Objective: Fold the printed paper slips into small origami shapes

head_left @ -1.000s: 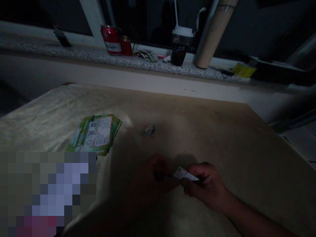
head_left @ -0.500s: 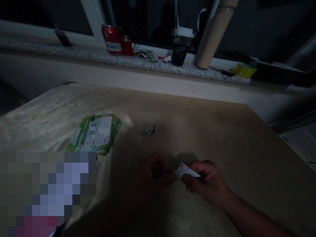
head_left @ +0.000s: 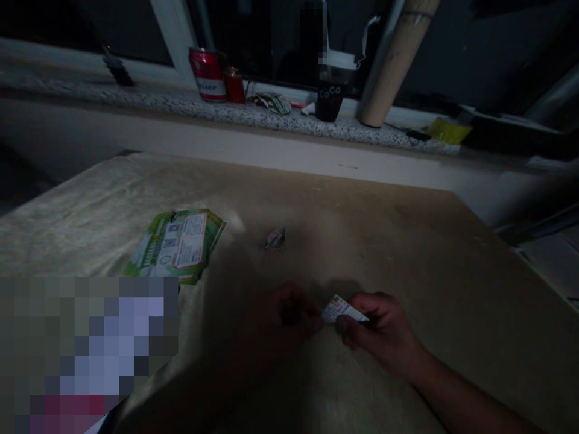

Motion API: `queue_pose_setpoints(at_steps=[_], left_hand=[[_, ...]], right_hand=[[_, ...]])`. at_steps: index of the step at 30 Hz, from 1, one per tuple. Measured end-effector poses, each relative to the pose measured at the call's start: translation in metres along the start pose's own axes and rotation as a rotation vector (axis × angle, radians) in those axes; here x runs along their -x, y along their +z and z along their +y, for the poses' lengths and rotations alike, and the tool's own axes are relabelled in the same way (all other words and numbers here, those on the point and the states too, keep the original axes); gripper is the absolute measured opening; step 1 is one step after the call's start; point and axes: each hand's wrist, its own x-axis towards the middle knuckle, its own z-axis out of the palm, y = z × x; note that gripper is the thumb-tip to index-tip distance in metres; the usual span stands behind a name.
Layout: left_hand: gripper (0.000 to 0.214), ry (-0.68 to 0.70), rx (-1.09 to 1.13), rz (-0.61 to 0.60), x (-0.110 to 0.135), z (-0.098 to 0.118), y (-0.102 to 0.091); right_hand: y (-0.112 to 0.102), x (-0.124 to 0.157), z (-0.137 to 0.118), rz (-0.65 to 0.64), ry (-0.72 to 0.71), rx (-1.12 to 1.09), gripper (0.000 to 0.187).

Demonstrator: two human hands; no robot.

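Observation:
A small folded piece of printed paper, white with coloured print, is pinched between the thumb and fingers of my right hand. My left hand, in deep shadow, is closed with thumb and fingertips at the paper's left corner, seemingly gripping it. Beyond my hands, a small folded paper piece with similar print lies on the table. To the left is a fanned stack of green and white printed leaflets, the top one showing text and square codes.
The beige-covered table meets a wall below a speckled stone sill. On the sill stand a red can, an orange-red jar, a crumpled wrapper, a dark cup, a cardboard tube and a yellow item. The lower left is blurred out.
The folded paper has tilted slightly between my fingers, and both hands stay in almost the same place. The leaflets and the other folded piece have not moved.

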Motion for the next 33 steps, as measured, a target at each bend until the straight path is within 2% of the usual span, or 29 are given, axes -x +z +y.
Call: queue_pose_setpoints(at_steps=[4,8,13,17,22,26,33], left_hand=[[0.027,0.054,-0.052,-0.146,0.001,-0.006,0.002],[0.039,0.065,-0.224,-0.216,0.009,0.003,0.005],[0.036,-0.003,-0.239,-0.212,0.015,0.013,0.008],[0.034,-0.132,-0.153,-0.216,0.014,0.015,0.009],[0.025,-0.07,-0.134,-0.135,0.012,0.014,0.006],[0.025,-0.042,-0.142,-0.131,0.013,0.013,0.007],[0.021,-0.075,-0.111,-0.094,0.011,0.008,0.008]], right_hand=[[0.0,0.002,-0.001,-0.047,-0.012,-0.028,0.028],[0.001,0.003,-0.002,-0.096,-0.03,-0.065,0.024],[0.002,0.004,-0.003,-0.199,-0.004,-0.092,0.019],[0.001,0.004,-0.003,-0.163,-0.037,-0.103,0.023],[0.001,0.002,-0.001,-0.072,-0.038,-0.108,0.022],[0.004,0.001,-0.003,-0.072,0.002,-0.086,0.02],[0.005,0.001,-0.006,-0.068,-0.03,-0.074,0.023]])
